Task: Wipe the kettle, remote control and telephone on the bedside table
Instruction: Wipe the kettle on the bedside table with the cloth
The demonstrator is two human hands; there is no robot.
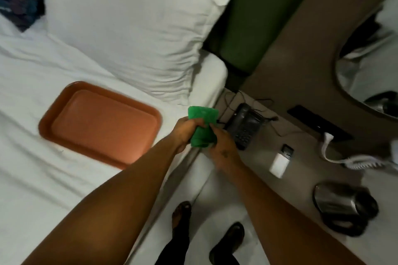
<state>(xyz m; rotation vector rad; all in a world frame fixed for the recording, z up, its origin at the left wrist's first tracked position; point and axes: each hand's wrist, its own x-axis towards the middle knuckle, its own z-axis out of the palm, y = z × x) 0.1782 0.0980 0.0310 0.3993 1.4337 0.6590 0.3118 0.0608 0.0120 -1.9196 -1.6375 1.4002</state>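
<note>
Both of my hands grip a folded green cloth (202,125) above the bed's edge. My left hand (185,130) clasps its left side and my right hand (224,148) holds its lower right. Just right of the cloth, a black telephone (244,126) lies on the bedside table (301,178). A steel kettle with a black handle (342,206) stands at the table's near right. A long dark remote control (318,121) lies by the wall. The view is blurred.
An orange tray (99,122) rests on the white bed beside a pillow (129,28). A small white box (279,163) and a white corded item (353,162) lie on the table. An oval mirror (370,66) hangs above. My sandalled feet (206,228) stand between bed and table.
</note>
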